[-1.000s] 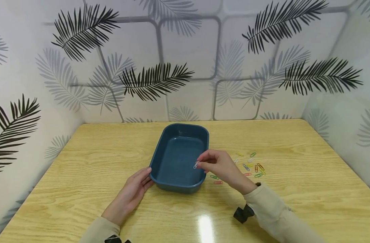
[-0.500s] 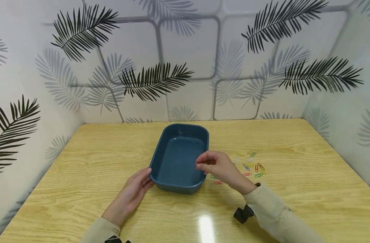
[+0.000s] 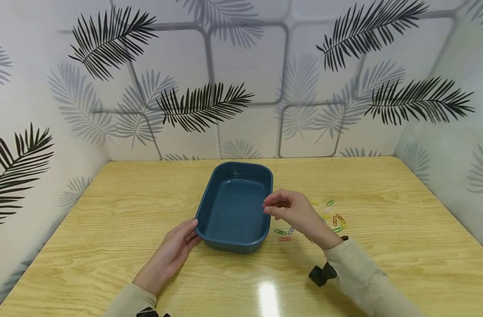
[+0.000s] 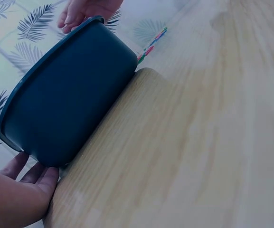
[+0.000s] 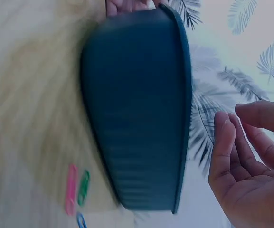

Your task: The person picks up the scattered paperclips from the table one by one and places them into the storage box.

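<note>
A dark blue rectangular plastic tray (image 3: 235,245) stands on the wooden table. My left hand (image 3: 174,251) rests against its near left corner, one fingertip at the rim and other fingers along the outer wall; the left wrist view shows these fingers (image 4: 15,166) fairly straight. Over the tray's right rim hovers my right hand (image 3: 293,211). Its thumb and fingers (image 5: 224,142) are bent toward each other with nothing visible between them in the right wrist view. Right of the tray lie a green paper clip (image 3: 280,232) and a pink paper clip (image 3: 285,239).
Several more colored paper clips (image 3: 335,220) are scattered on the table (image 3: 146,189) right of the tray, some hidden behind my right hand. A wall (image 3: 241,127) with a leaf pattern closes off the table's back edge.
One second ago my right hand pinched a white paper clip over the tray; now the clip no longer shows in its fingers. The hand has shifted right and slightly up. My left hand stays put.
</note>
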A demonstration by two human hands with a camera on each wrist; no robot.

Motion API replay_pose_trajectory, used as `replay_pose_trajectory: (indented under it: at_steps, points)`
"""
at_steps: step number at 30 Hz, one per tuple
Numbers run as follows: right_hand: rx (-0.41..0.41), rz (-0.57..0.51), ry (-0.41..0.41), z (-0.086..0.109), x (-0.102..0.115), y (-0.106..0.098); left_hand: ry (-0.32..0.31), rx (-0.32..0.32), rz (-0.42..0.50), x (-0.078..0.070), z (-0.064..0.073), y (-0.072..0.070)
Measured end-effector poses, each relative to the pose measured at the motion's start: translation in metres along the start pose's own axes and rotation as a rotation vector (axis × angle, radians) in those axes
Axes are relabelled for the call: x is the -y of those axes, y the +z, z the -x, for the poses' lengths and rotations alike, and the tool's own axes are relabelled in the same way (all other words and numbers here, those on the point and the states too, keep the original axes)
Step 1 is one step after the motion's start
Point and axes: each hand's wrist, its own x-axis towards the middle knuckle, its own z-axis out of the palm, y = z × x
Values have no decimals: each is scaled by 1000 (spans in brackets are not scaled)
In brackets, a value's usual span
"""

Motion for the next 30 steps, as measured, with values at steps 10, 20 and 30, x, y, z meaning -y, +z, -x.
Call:
replay_pose_trajectory:
  at_steps: [10, 20, 30]
  points:
    - [-53, -32, -8, -1, 6, -30, -2, -8, 13, -1, 0, 1]
    - [-91, -4, 31, -8, -8, -47, 2, -6, 19, -1, 2, 1]
    - [-132, 150, 72, -10, -22, -79, 4, -10, 23, -1, 2, 2]
